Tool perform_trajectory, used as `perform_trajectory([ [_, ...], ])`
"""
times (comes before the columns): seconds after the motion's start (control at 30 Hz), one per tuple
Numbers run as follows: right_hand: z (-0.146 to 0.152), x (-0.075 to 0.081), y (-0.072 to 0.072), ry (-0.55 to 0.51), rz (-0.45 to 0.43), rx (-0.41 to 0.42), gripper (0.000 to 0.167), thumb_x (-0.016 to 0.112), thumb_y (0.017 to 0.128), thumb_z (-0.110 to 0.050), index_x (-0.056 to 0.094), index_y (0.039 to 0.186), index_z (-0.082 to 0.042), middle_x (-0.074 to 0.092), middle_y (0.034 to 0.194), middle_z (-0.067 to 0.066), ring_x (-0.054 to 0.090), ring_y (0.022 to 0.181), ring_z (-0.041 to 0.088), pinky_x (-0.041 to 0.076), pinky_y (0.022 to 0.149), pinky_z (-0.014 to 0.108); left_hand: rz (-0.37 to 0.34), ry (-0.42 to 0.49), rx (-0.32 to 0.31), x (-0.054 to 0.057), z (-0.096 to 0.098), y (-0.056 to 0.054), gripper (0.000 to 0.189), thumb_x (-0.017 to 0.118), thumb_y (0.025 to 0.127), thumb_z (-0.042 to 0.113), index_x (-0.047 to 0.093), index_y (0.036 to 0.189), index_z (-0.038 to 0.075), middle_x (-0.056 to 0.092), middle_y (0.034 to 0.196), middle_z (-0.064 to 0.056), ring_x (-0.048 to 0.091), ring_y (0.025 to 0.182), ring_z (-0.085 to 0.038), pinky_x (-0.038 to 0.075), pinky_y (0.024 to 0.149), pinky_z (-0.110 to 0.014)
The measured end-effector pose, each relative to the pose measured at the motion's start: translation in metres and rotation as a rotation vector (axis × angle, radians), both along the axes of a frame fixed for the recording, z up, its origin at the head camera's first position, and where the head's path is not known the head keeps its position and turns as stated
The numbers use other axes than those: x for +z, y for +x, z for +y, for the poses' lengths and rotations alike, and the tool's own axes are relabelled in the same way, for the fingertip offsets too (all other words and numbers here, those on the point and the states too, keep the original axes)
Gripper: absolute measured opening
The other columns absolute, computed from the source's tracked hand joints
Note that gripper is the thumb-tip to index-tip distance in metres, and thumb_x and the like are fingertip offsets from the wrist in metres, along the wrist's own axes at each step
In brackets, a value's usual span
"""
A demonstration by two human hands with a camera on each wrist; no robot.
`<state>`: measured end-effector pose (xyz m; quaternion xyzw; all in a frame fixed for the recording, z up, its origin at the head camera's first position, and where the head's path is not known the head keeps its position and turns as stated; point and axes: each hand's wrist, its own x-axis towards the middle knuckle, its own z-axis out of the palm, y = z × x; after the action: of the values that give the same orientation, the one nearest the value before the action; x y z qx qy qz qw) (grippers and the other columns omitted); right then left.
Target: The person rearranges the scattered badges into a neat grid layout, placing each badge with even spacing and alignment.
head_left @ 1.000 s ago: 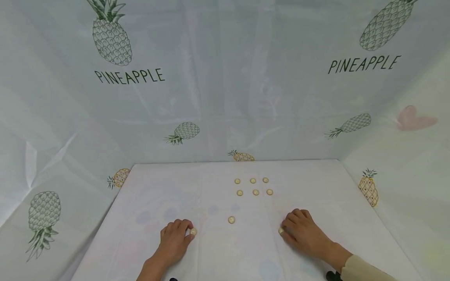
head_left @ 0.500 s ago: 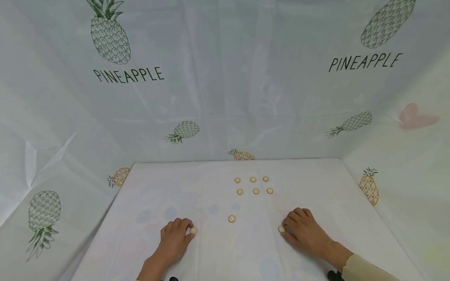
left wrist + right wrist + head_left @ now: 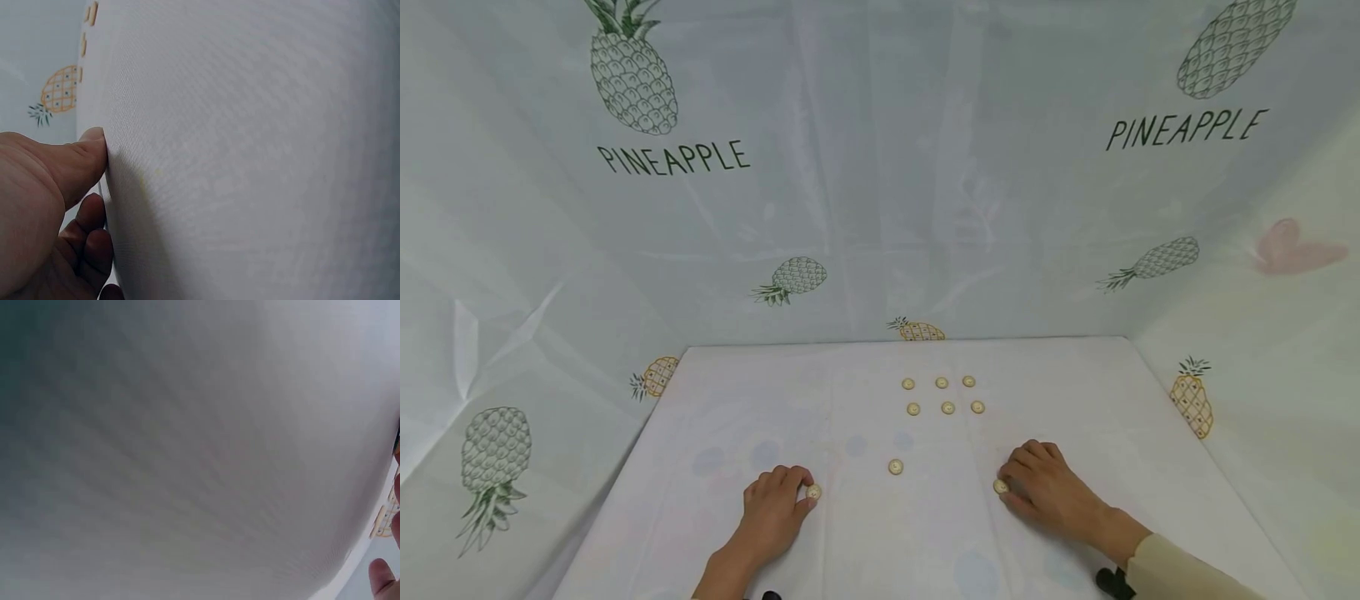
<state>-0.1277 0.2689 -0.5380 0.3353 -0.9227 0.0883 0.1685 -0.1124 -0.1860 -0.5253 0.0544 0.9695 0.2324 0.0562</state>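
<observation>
In the head view my left hand (image 3: 772, 512) rests on the white tablecloth, pinching a small round pale button (image 3: 813, 492) between thumb and index finger. On the other side my right hand (image 3: 1051, 492) holds a similar button (image 3: 1000, 486) at its thumb and fingertips, flat against the cloth. Between the two hands a loose button (image 3: 896, 467) lies slightly farther away. The left wrist view shows the left thumb (image 3: 94, 150) and curled fingers down at the cloth, with the button hidden. Only a few right fingertips (image 3: 380, 575) enter the right wrist view, at its edge.
Farther back, several more buttons (image 3: 948, 407) lie in two short rows of three. The white tablecloth (image 3: 760, 375) meets pineapple-printed sheets (image 3: 880, 192) at the back and both sides. Dark bits of the wrist gear (image 3: 1105, 581) show near the front edge.
The right hand and its button have shifted slightly away from the person, and more of that button shows now. The left hand stays in place. The head view has tilted a little.
</observation>
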Motion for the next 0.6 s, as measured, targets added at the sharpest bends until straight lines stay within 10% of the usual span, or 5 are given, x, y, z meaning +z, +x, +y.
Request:
perform_trajectory([
  [0.2,-0.005,0.006,-0.002,-0.019,-0.116,-0.047,0.024,0.087,0.083,-0.024,0.066,0.094,-0.026,0.056,0.095,-0.016,0.046,0.096,0.008,0.043,0.088,0.043,0.003,-0.002,-0.001,0.001,0.0,0.0,0.021,0.077,0.097,0.021,0.062,0.113,0.021,0.061,0.114,-0.001,0.054,0.112,-0.027,0.033,0.107,-0.066],
  [0.6,0.0,-0.003,-0.011,0.054,0.098,0.01,0.026,0.08,0.079,-0.03,0.062,0.094,-0.018,0.054,0.092,-0.008,0.047,0.09,0.014,0.043,0.086,0.04,0.002,0.004,-0.004,0.002,0.0,0.0,0.021,0.077,0.097,0.021,0.062,0.112,0.022,0.06,0.112,0.001,0.053,0.111,-0.026,0.033,0.106,-0.064],
])
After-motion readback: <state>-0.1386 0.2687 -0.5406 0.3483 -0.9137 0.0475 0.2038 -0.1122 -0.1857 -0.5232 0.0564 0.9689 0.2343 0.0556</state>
